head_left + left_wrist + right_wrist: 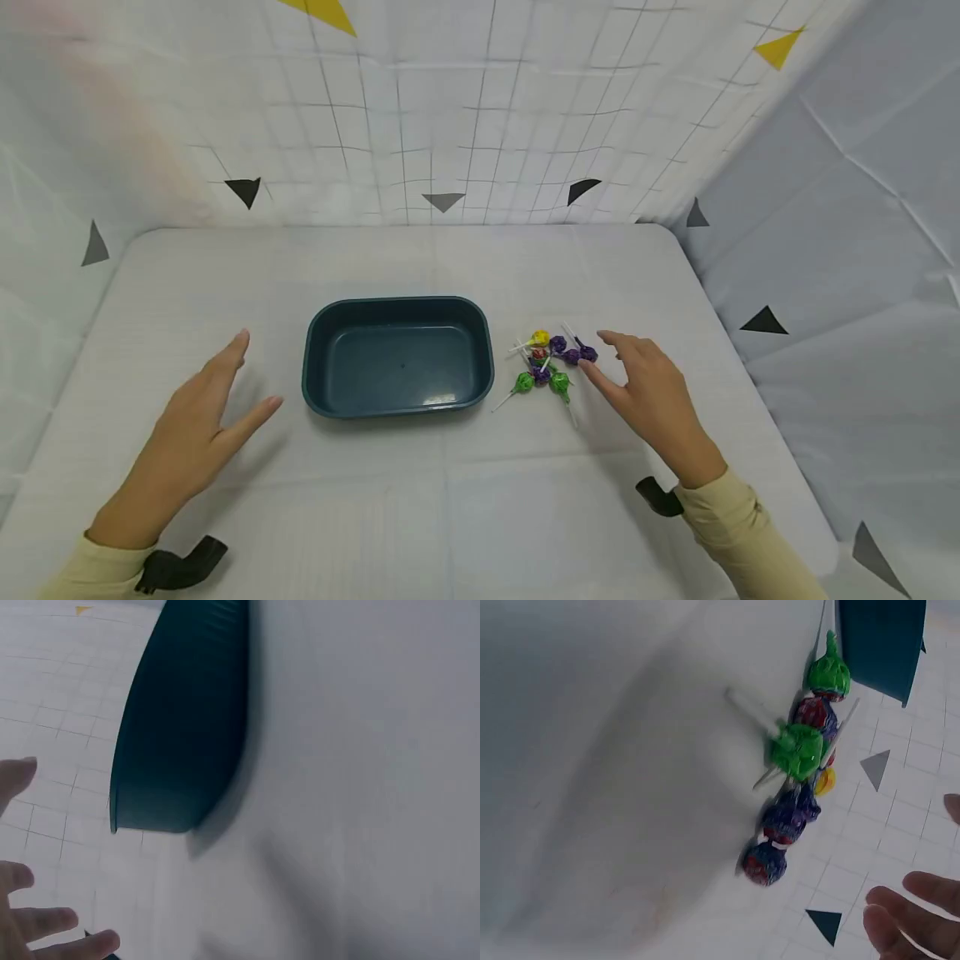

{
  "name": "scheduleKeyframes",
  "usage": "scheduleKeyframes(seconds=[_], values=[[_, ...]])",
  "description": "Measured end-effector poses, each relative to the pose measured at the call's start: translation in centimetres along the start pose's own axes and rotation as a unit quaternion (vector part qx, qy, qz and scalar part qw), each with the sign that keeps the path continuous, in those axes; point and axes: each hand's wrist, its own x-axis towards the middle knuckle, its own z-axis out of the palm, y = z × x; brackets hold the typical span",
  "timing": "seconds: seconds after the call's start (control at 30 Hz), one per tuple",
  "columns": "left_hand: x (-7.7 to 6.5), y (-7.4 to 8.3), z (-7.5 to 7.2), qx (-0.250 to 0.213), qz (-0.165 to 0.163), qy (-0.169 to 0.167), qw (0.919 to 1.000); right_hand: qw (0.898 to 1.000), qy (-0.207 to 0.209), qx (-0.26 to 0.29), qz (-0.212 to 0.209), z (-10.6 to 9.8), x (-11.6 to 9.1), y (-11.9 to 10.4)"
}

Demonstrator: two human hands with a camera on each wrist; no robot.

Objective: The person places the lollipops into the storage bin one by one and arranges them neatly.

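A dark teal rectangular basin [405,400] stands on the white table, its inside bare. Just right of it lies a loose cluster of wrapped lollipops: green ones [559,382], purple ones [588,354], a yellow one [540,337] and a red one [538,354], their white sticks pointing various ways. My right hand [651,392] hovers at the cluster's right side, thumb and fingers spread, thumb tip overlapping a purple lollipop in the head view. To the basin's left, my left hand [191,425] is held over the table with thumb and fingers apart, holding nothing.
The white-covered table [360,517] has rounded corners. White sheeting with grid lines and black, grey and yellow triangles [442,201] rises behind it, and plain sheets hang at both sides. A black wrist camera mount [182,567] sits on each forearm.
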Motion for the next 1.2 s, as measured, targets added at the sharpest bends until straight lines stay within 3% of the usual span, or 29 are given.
scheduleKeyframes(seconds=[0.13,0.23,0.4,0.83,1.2], values=[[0.9,0.8,1.0,-0.064,-0.015,-0.04,0.997,0.997,-0.064,0.021,0.039,0.4,1.3,-0.4],[1.4,0.9,2.0,-0.102,-0.001,-0.057,0.9931,0.992,-0.105,0.039,0.052,0.9,2.3,-0.5],[1.9,0.8,3.3,-0.145,0.032,-0.056,0.9872,0.988,-0.128,0.062,0.054,1.9,3.7,-0.4],[1.9,0.8,5.1,-0.163,0.03,-0.009,0.9861,0.983,-0.165,0.065,0.056,4.4,6.3,-0.5],[1.8,0.9,5.3,-0.163,0.031,0.001,0.9862,0.979,-0.189,0.054,0.062,5.5,7.2,-0.4]])
